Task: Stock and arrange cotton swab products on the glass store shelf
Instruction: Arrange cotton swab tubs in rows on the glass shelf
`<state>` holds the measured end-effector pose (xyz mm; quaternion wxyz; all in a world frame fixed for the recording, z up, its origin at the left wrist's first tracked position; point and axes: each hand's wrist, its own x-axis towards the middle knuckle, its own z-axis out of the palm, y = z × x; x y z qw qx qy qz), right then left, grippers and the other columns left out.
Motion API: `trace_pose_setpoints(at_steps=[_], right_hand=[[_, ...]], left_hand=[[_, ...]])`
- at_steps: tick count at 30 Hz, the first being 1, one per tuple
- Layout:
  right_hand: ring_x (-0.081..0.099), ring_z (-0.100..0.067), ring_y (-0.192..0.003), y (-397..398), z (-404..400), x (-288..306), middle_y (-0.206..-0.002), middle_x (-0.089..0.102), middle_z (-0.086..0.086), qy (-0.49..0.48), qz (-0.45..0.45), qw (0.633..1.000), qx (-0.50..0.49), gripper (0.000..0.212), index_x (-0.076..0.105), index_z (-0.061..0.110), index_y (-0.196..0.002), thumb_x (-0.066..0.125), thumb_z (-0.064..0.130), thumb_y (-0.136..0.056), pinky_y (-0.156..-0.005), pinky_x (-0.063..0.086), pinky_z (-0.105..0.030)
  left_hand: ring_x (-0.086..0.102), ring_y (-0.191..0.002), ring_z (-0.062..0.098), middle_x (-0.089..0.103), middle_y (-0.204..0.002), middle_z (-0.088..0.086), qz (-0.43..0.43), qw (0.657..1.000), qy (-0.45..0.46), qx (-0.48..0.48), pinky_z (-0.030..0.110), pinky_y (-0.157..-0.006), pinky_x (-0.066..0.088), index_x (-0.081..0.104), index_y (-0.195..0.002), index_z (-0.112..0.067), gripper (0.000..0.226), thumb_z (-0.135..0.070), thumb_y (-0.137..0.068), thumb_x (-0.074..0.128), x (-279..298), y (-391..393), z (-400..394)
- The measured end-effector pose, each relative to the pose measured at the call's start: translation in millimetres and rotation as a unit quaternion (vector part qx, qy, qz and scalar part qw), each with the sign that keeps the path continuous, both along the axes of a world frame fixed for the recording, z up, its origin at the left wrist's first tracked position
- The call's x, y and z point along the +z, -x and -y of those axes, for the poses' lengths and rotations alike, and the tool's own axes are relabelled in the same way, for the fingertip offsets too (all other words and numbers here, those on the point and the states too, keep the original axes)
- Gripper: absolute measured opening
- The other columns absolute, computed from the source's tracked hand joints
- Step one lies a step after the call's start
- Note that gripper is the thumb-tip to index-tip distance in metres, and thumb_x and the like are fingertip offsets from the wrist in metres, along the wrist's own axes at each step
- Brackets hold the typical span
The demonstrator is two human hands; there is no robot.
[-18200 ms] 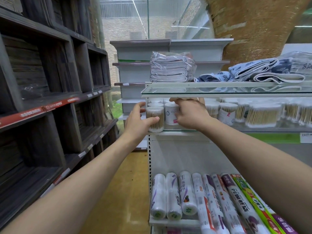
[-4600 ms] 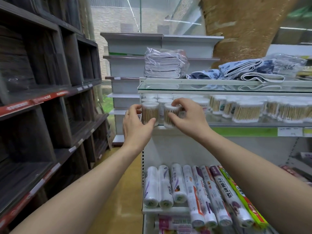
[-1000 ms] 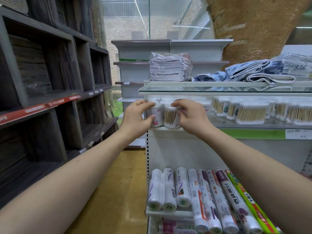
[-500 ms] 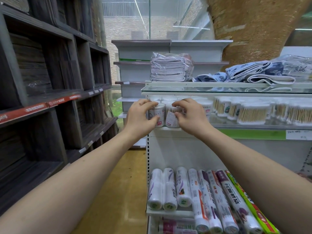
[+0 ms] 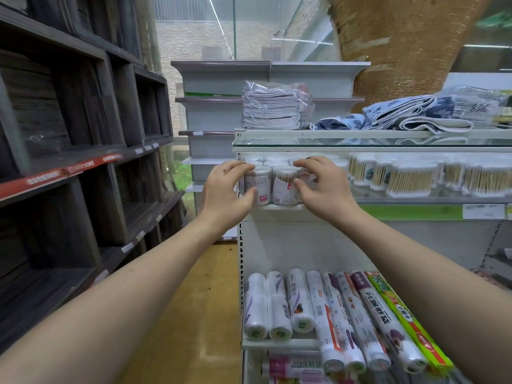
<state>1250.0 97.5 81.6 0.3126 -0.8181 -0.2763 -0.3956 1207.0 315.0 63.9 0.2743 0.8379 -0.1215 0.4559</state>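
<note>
Presently both hands are at the left end of the shelf edge (image 5: 277,208), under the glass shelf (image 5: 360,141). The left hand (image 5: 225,189) curls around the left cotton swab tub (image 5: 259,184): its fingers (image 5: 235,166) lie over the lid rim and the thumb presses the lower wall, so the tub sits between thumb and fingers. The right hand (image 5: 321,187) is cupped beside the right cotton swab tub (image 5: 285,185), thumb tip touching the tub's right wall, fingers arched and slightly spread above the lid of a tub behind; whether those fingers bear down on anything cannot be told. The two tubs stand upright, touching or nearly so, at the very front of the shelf edge, with further white-lidded tubs just beyond the fingertips.

Handling judgement: each tub looks like a thin clear plastic cylinder packed with wooden-stemmed swabs, so probably light, fairly stiff in the wall, and smooth enough to slip under a loose grasp. The lid may lift off if used as the only hold. Best purchase appears to be mid-wall, thumb opposite fingers, over the paper label where friction is better. Being tall, narrow and at the lip, a tub could topple forward if nudged.
</note>
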Motion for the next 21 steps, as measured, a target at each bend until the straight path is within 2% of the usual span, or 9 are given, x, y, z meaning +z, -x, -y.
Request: trace_pose_setpoints(at_steps=[3,7,10,13,15,18,21], right_hand=[[0.061,-0.021,-0.102,4,2,-3,-0.114,0.066,-0.005,-0.014,-0.004,1.000,-0.024,0.035,0.070,0.012,-0.119,0.071,0.014,-0.084,-0.091,0.050,-0.037],[0.061,-0.025,-0.098,8,2,-6,-0.111,0.067,-0.008,-0.010,-0.004,0.999,-0.051,0.036,0.071,0.009,-0.116,0.071,0.009,-0.080,-0.087,0.040,-0.024],[0.060,-0.026,-0.107,13,7,-8,-0.115,0.066,-0.007,-0.004,-0.018,0.997,-0.070,0.039,0.070,0.011,-0.118,0.069,0.008,-0.079,-0.094,0.042,-0.028],[0.060,-0.024,-0.108,19,17,-11,-0.116,0.066,-0.005,-0.004,-0.027,0.995,-0.091,0.040,0.069,0.015,-0.119,0.067,0.011,-0.079,-0.094,0.045,-0.033],[0.060,-0.024,-0.107,22,26,-11,-0.116,0.065,-0.003,-0.005,-0.029,0.995,-0.100,0.041,0.069,0.016,-0.120,0.065,0.013,-0.079,-0.094,0.046,-0.034],[0.060,-0.024,-0.107,24,42,-13,-0.115,0.065,-0.003,-0.005,-0.030,0.993,-0.110,0.041,0.069,0.016,-0.119,0.066,0.011,-0.078,-0.091,0.045,-0.031],[0.060,-0.023,-0.105,25,62,-17,-0.116,0.065,-0.002,-0.002,-0.031,0.993,-0.117,0.042,0.068,0.017,-0.119,0.066,0.012,-0.078,-0.089,0.046,-0.031]], left_hand=[[0.057,-0.119,0.022,0.067,-0.122,0.002,0.013,1.000,0.009,-0.004,0.021,-0.104,0.033,0.073,-0.121,-0.015,0.042,-0.028,-0.081,0.068,-2,4,-4],[0.056,-0.117,0.023,0.067,-0.120,0.002,0.038,0.999,0.023,-0.011,0.001,-0.101,0.018,0.074,-0.117,-0.015,0.037,-0.030,-0.084,0.068,1,5,-3],[0.056,-0.111,0.024,0.068,-0.115,0.004,0.071,0.997,0.001,-0.026,0.003,-0.101,0.021,0.074,-0.113,-0.013,0.034,-0.025,-0.082,0.070,4,4,5],[0.056,-0.107,0.024,0.069,-0.112,0.006,0.100,0.994,-0.020,-0.044,0.004,-0.101,0.023,0.075,-0.110,-0.011,0.032,-0.022,-0.081,0.070,3,1,16],[0.057,-0.107,0.027,0.068,-0.112,0.007,0.115,0.992,-0.025,-0.053,0.010,-0.103,0.029,0.075,-0.109,-0.010,0.031,-0.020,-0.080,0.071,0,-1,23],[0.058,-0.108,0.032,0.068,-0.111,0.007,0.151,0.985,-0.058,-0.057,0.036,-0.101,0.043,0.075,-0.108,-0.010,0.029,-0.019,-0.080,0.072,-5,-3,41],[0.057,-0.110,0.030,0.067,-0.111,0.006,0.163,0.980,-0.087,-0.069,0.043,-0.100,0.044,0.074,-0.109,-0.011,0.031,-0.019,-0.080,0.072,-9,-1,66]])
